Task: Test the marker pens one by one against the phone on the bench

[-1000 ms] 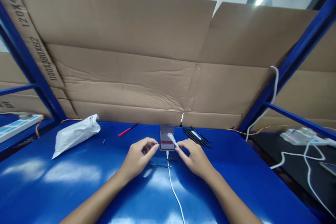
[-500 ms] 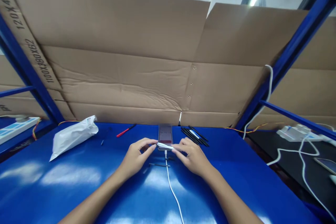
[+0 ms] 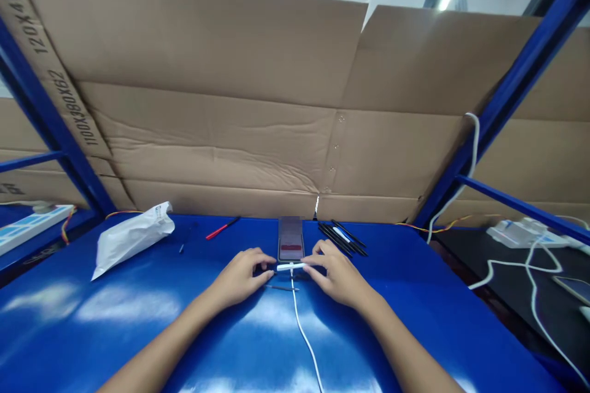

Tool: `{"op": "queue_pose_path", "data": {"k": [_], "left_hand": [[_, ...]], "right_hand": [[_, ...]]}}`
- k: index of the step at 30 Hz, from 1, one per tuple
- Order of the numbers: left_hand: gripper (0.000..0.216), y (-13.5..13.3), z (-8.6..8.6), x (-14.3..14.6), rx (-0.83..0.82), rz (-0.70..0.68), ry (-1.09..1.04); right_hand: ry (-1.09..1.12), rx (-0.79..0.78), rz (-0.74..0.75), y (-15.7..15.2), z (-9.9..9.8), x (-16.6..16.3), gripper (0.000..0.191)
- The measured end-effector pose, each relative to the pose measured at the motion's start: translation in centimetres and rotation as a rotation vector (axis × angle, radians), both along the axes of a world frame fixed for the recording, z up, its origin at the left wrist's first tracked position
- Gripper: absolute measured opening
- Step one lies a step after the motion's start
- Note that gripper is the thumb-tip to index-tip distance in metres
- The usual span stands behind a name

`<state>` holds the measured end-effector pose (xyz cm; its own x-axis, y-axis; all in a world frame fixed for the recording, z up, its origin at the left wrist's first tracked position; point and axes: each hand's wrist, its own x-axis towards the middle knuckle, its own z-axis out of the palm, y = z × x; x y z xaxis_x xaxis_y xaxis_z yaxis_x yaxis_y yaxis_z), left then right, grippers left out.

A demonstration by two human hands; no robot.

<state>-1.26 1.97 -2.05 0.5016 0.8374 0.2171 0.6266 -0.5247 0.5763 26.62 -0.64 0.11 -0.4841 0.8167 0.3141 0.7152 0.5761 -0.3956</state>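
Where the two hands meet at the middle of the blue desk point(image 3: 138, 319), the contents stand as follows.

1. White stylus point(image 3: 291, 266). Slim, held level just above the desk. Its long axis runs straight left to right across the person's front, square to both forearms.
2. Left hand point(image 3: 242, 275). Grip closed, with thumb and forefinger pinched on the stylus's left end.
3. Right hand point(image 3: 338, 275). Grip closed the same way on the right end. Neither hand is nearer than the other: the stylus bridges the gap between the fingertips, and its middle is bare.
4. Smartphone point(image 3: 291, 238). Flat on the desk just beyond the stylus, screen up and showing a reddish band. Its long axis points away from the person, at right angles to the stylus.
5. White charging cable point(image 3: 302, 325). Leaves the phone's near edge, passes under the stylus and trails back between the forearms.
6. Thin dark rod point(image 3: 281, 287). Lies on the desk just on the near side of the stylus and roughly parallel to it. It is too small to identify further.
7. Black styluses point(image 3: 343, 238). A loose fan right of the phone, near the right hand, with one pale piece among them.
8. Red pen point(image 3: 224, 228). Toward the back of the desk, left of the phone.
9. White plastic bag point(image 3: 131, 238). Crumpled, well apart to the left.
10. Cardboard sheets point(image 3: 230, 104). They wall off the back of the desk.
11. Power strip point(image 3: 520, 234). On the neighbouring surface to the right, with white leads.
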Motion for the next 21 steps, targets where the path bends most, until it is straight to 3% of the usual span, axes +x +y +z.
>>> {"op": "queue_pose_path", "data": {"k": [12, 21], "left_hand": [[0.027, -0.6, 0.8, 0.7, 0.011, -0.053, -0.074], [0.020, 0.1, 0.9, -1.3, 0.022, -0.097, 0.067]], "right_hand": [[0.022, -0.028, 0.029, -0.2, 0.1, -0.4, 0.021], [0.082, -0.003, -0.024, 0.3, 0.3, 0.4, 0.021]]}}
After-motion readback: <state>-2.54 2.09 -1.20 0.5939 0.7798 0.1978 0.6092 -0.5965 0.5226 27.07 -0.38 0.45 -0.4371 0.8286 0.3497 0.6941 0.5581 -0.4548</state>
